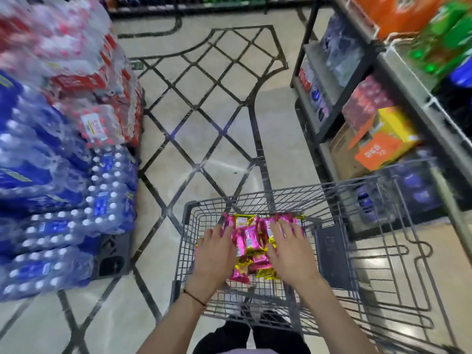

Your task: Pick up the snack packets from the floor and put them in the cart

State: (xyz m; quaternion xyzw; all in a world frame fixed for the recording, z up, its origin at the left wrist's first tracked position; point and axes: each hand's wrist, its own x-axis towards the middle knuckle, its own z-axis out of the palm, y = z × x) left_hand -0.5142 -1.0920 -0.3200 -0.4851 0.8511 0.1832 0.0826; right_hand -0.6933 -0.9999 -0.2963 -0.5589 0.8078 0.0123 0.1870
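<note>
Several pink and gold snack packets (pixel 251 245) form a bunch held between my two hands above the basket of a grey wire cart (pixel 332 190). My left hand (pixel 213 256) presses the bunch from the left, palm down, fingers spread over the packets. My right hand (pixel 288 249) presses it from the right in the same way. A thin red cord circles my left wrist. The cart's bottom under the packets is mostly hidden by my hands.
Stacked shrink-wrapped water bottle packs (pixel 63 187) fill the left side on a dark pallet. A metal shelf rack (pixel 383 72) with boxes and bottles runs along the right, close to the cart. Patterned tile floor (pixel 204 123) stretches ahead.
</note>
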